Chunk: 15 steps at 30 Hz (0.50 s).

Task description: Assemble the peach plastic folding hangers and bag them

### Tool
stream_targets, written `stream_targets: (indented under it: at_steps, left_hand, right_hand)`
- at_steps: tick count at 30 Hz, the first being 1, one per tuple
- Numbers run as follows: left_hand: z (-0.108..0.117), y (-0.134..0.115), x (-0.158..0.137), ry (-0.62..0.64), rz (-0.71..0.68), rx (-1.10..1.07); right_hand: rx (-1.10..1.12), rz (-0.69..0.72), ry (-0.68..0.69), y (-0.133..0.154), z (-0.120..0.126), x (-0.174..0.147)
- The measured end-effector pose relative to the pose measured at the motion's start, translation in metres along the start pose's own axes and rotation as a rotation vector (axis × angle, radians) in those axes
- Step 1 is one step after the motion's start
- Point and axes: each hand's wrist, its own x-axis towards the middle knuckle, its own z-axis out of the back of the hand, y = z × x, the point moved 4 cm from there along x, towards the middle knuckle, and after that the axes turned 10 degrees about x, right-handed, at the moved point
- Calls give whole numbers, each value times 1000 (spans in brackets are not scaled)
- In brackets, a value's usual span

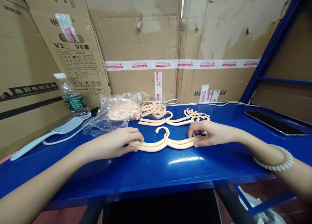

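Observation:
A cream plastic clothes hanger [152,147] lies on the blue table, its hook pointing away from me. My left hand [128,141] pinches its left end between thumb and fingers. On its right end, my right hand [204,133] is closed in the same way. Just behind it lies a second hanger [177,121], with its hook also toward the back. A loose pile of hanger hooks [196,114] sits at the back right, and a bundle of curved hanger parts [153,110] is behind the second hanger.
A clear plastic bag [122,110] of cream parts lies at the back left. Left of it stand a water bottle [75,102] and, lying flat, a pale blue hairbrush [56,129]. A phone [275,123] rests at the right. Cardboard [146,38] walls the table's back.

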Motion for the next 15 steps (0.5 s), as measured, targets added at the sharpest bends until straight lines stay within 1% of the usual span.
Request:
stream_targets:
  at_steps: [2, 6, 10, 11, 12, 13, 15]
  left_hand:
    - [-2, -2, 4, -35, -23, 5]
    - [-6, 0, 8, -113, -38, 4]
    - [-7, 4, 7, -131, -34, 33]
    - [-6, 3, 7, -130, -34, 50]
    - [-6, 3, 6, -131, -31, 68]
    - [-6, 2, 5, -131, -27, 86]
    - [-5, -1, 5, -134, -19, 110]
  right_hand:
    - [-5, -34, 4, -7, 6, -3]
    - [-8, -51, -27, -16, 11, -3]
    - [-26, -30, -55, -14, 9, -1]
    - [-36, -2, -101, -9, 11, -3]
    - [-51, 42, -180, -3, 14, -6]
    - [-74, 101, -298, 5, 19, -11]
    - [-127, 262, -644, 25, 33, -29]
